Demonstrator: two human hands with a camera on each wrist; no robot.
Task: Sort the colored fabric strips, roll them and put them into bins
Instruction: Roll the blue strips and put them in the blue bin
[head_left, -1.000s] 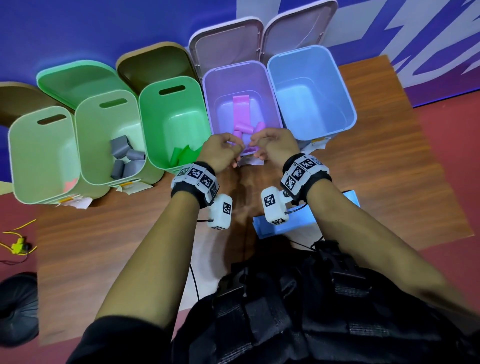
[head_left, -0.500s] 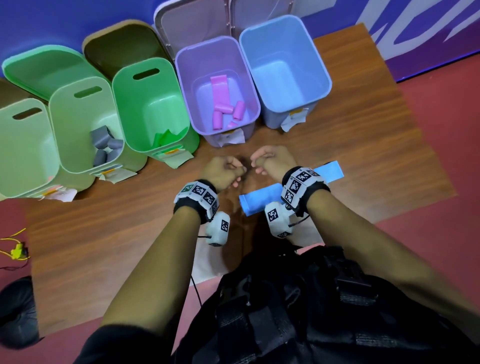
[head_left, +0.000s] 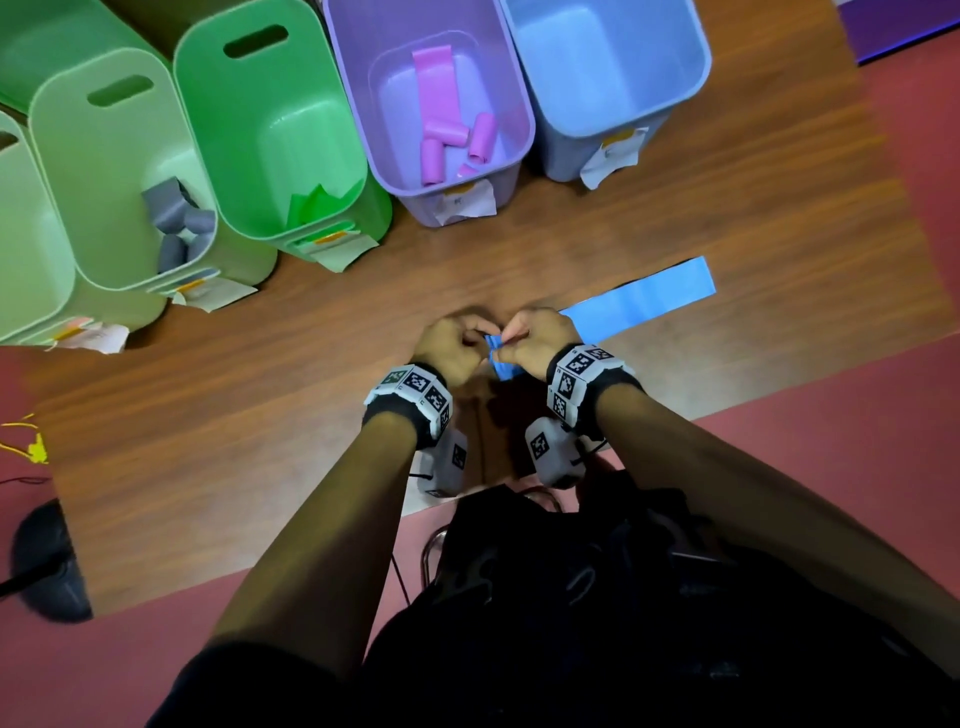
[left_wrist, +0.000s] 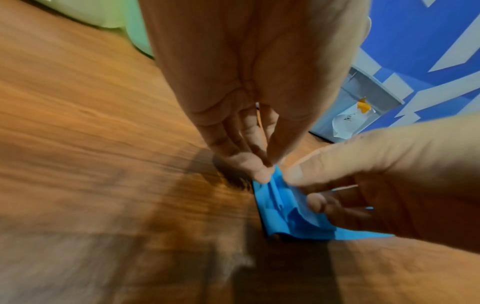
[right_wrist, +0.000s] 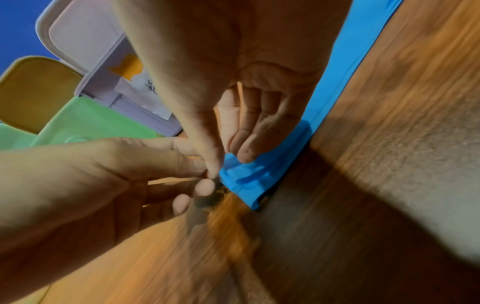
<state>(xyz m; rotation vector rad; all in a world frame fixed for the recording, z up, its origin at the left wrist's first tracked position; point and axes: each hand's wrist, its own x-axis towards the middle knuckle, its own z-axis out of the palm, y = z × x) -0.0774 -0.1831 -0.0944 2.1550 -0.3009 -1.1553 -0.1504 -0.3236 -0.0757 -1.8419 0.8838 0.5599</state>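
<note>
A long blue fabric strip (head_left: 644, 296) lies flat on the wooden table (head_left: 234, 415), running from its front middle toward the right. My left hand (head_left: 470, 340) and right hand (head_left: 511, 345) meet at its crumpled near end. In the left wrist view my left fingertips (left_wrist: 259, 170) pinch the corner of the blue strip (left_wrist: 285, 216). In the right wrist view my right thumb and fingers (right_wrist: 246, 152) hold the folded end of the strip (right_wrist: 259, 181). An empty light blue bin (head_left: 649, 52) stands behind.
Along the back stand a purple bin (head_left: 358, 104) with pink rolls (head_left: 441, 135), a green bin (head_left: 234, 130) with green fabric, and a pale green bin (head_left: 93, 171) with grey rolls (head_left: 171, 213). Paper labels hang from the bins' fronts.
Both hands drew back from the purple bin to the table's front and took hold of the blue strip's near end. The head view tilted down.
</note>
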